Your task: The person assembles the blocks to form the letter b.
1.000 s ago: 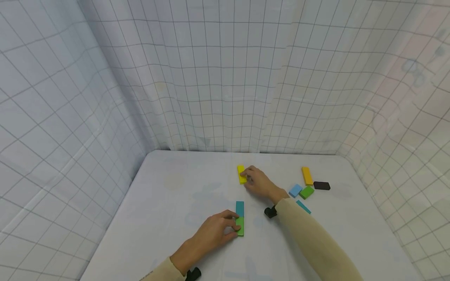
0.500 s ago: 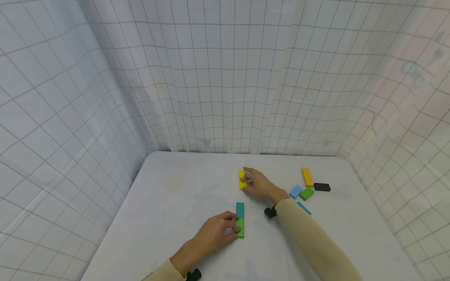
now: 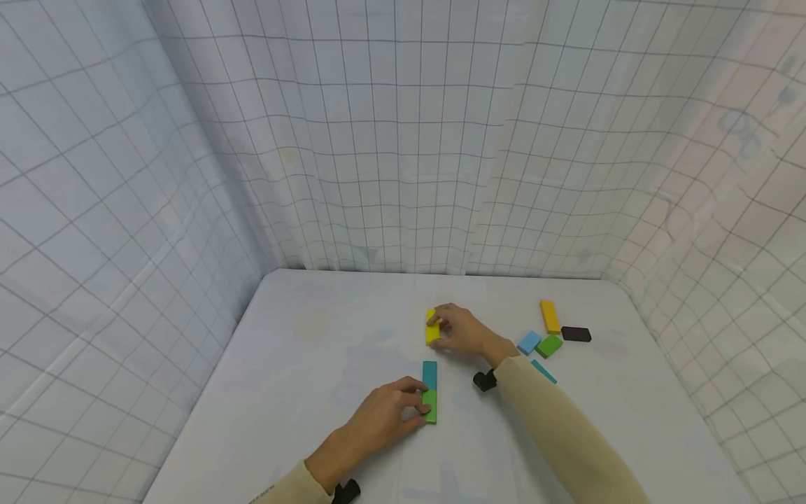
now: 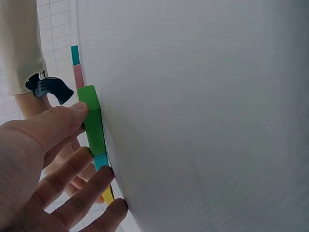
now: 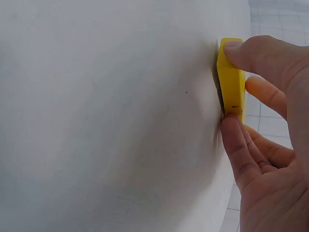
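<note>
My left hand (image 3: 384, 416) holds a green block (image 3: 432, 399) flat on the table, the thumb near its close end. Lined up end to end with it, a teal block (image 3: 429, 374) lies just beyond. Farther off, my right hand (image 3: 462, 330) grips a yellow block (image 3: 432, 334), which stands apart from the teal one and roughly in line with it. In the right wrist view, the thumb and a fingertip pinch the yellow block (image 5: 232, 82) at its two ends. The left wrist view shows the thumb against the green block (image 4: 95, 128).
To the right lie an orange block (image 3: 550, 316), a black block (image 3: 576, 334), a light blue block (image 3: 529, 342), another green block (image 3: 550, 346) and a second teal block (image 3: 544, 371), partly behind the right sleeve. Gridded white curtains (image 3: 403, 140) enclose the white table (image 3: 302, 392).
The yellow block has come nearer to the teal block, drawn along by the right hand. My left hand and the blocks beside it have stayed in place.
</note>
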### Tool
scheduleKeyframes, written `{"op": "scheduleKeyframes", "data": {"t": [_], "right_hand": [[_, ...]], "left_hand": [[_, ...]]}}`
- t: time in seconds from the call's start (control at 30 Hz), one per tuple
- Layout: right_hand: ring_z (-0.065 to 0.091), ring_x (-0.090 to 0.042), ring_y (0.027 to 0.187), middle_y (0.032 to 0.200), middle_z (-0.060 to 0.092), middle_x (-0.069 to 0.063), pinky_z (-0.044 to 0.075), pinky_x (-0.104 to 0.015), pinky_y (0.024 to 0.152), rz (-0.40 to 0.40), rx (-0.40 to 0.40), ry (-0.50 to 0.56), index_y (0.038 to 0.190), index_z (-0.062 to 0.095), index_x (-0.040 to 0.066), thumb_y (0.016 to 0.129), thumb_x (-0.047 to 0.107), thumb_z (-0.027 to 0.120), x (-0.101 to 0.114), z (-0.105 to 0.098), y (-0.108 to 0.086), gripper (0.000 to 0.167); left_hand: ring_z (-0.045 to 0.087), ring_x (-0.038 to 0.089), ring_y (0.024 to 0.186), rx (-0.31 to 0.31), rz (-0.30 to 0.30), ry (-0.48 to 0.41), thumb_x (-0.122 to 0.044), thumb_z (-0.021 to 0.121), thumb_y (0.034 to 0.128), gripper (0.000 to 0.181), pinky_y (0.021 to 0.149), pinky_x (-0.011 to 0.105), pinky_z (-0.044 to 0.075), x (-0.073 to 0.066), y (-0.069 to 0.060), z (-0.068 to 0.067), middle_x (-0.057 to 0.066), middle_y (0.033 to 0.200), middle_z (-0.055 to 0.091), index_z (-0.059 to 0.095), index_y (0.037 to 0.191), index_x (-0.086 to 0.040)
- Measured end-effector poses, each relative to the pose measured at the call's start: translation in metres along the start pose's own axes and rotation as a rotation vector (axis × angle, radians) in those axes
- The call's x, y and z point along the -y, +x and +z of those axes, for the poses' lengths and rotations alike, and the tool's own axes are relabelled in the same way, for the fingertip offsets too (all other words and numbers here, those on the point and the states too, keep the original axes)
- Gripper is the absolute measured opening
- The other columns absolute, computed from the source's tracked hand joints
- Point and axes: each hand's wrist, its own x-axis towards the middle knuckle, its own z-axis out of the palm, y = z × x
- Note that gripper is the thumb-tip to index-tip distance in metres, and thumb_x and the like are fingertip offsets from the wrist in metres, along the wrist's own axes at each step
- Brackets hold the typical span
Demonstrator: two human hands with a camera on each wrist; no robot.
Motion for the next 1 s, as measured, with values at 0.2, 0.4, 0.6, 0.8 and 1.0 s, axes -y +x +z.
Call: {"op": "scheduleKeyframes", "data": {"t": [0.2, 0.4, 0.6, 0.8, 1.0], "right_hand": [[0.075, -0.030, 0.131, 0.171, 0.061, -0.020, 0.063, -0.050, 0.119, 0.006, 0.020, -0.003, 0.143, 0.078, 0.012, 0.103, 0.027, 0.092, 0.003, 0.003, -0.006, 0.045], [0.076, -0.029, 0.129, 0.169, 0.061, -0.022, 0.064, -0.049, 0.116, -0.008, 0.032, -0.016, 0.144, 0.081, 0.011, 0.104, 0.027, 0.091, 0.004, 0.006, -0.011, 0.044], [0.078, -0.029, 0.127, 0.167, 0.062, -0.021, 0.066, -0.048, 0.113, -0.019, 0.019, -0.006, 0.141, 0.082, 0.011, 0.107, 0.026, 0.088, 0.005, 0.009, -0.015, 0.038], [0.079, -0.030, 0.126, 0.166, 0.062, -0.023, 0.067, -0.047, 0.111, -0.068, 0.009, -0.004, 0.141, 0.082, 0.010, 0.108, 0.026, 0.087, 0.006, 0.009, -0.018, 0.037], [0.078, -0.029, 0.124, 0.166, 0.061, -0.023, 0.067, -0.047, 0.111, -0.079, 0.010, -0.003, 0.142, 0.081, 0.010, 0.108, 0.026, 0.087, 0.006, 0.011, -0.020, 0.038]], "left_hand": [[0.081, 0.020, 0.128, 0.012, -0.015, 0.005, -0.021, 0.095, 0.1002, 0.012, 0.107, 0.042, 0.069, 0.001, 0.000, 0.002, 0.000, 0.143, 0.080, 0.094, 0.111, -0.018], [0.081, 0.019, 0.127, 0.013, -0.017, -0.002, -0.021, 0.095, 0.1001, 0.011, 0.107, 0.042, 0.069, 0.002, 0.000, 0.004, 0.000, 0.143, 0.080, 0.094, 0.111, -0.019], [0.081, 0.021, 0.127, 0.000, -0.008, -0.002, -0.020, 0.095, 0.0997, 0.011, 0.107, 0.043, 0.069, 0.002, 0.001, 0.003, 0.001, 0.142, 0.080, 0.094, 0.110, -0.018], [0.081, 0.023, 0.127, -0.007, 0.006, -0.004, -0.019, 0.095, 0.0996, 0.012, 0.107, 0.046, 0.069, 0.000, 0.001, 0.000, 0.002, 0.142, 0.080, 0.094, 0.111, -0.017], [0.081, 0.024, 0.128, -0.010, 0.014, -0.010, -0.018, 0.095, 0.0993, 0.012, 0.106, 0.046, 0.069, 0.000, 0.000, 0.000, 0.003, 0.142, 0.080, 0.094, 0.111, -0.017]]}}
